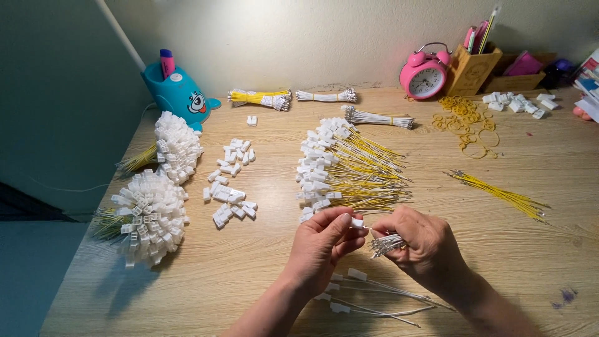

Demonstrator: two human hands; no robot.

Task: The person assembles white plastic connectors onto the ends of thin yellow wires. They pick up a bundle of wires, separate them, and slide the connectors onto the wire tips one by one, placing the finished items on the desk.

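My left hand (321,246) pinches a small white plastic connector (357,222) between thumb and fingers. My right hand (421,243) grips a bundle of thin white wires (385,244) with metal tips and touches one wire toward the connector. Under my wrists lie a few white wires fitted with connectors (359,293). Just beyond my hands is a row of yellow wires with white connectors (343,168). A loose heap of white connectors (229,187) lies to the left.
Two large bunches of connector-ended wires (153,215) sit at the left edge by a teal pen holder (178,93). Tied wire bundles (324,97), a pink alarm clock (424,75), rubber bands (465,122), loose yellow wires (499,195) and a wooden organiser (474,68) stand farther back.
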